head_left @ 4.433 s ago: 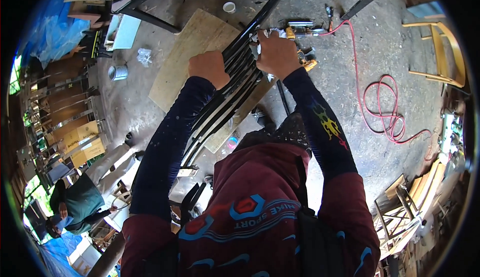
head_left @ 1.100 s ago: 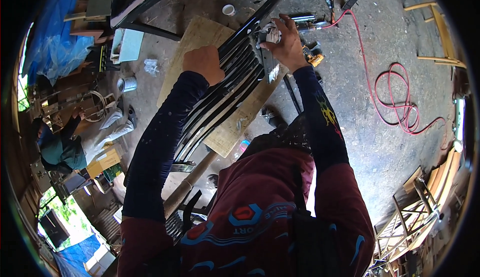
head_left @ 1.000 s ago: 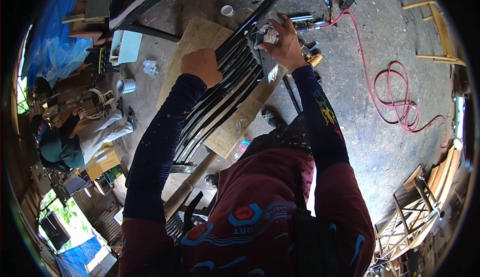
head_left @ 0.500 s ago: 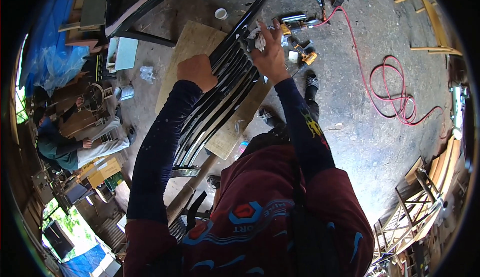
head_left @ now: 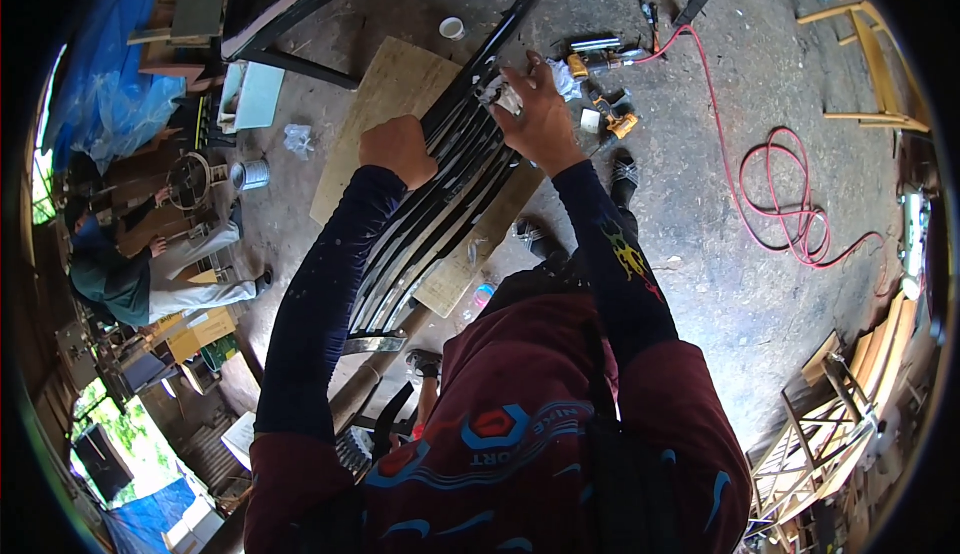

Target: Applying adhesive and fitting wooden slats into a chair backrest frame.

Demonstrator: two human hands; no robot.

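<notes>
Several long, curved black slats (head_left: pixel 440 209) lie side by side across a wooden board (head_left: pixel 345 154) low on the floor. My left hand (head_left: pixel 398 151) is closed in a fist round one glossy black slat, on the board's left side. My right hand (head_left: pixel 543 122) presses a crumpled whitish rag (head_left: pixel 508 100) onto the slats farther up, thumb and fingers bent about it. What lies under the rag is hidden. Beyond both hands the held slat reaches away toward the top of the view.
Right of the board lie a yellow-black cordless drill (head_left: pixel 615 122) and another yellow tool (head_left: pixel 580 66) on a red hose (head_left: pixel 730 144). A white cup (head_left: pixel 452 29) stands beyond. Shod feet (head_left: pixel 540 239) are beside the board. At left a person (head_left: pixel 115 274) sits near a paint can (head_left: pixel 250 175).
My right hand and the rag have shifted slightly toward me along the slats. The left hand keeps its grip. The seated person's arm and leg have moved a little.
</notes>
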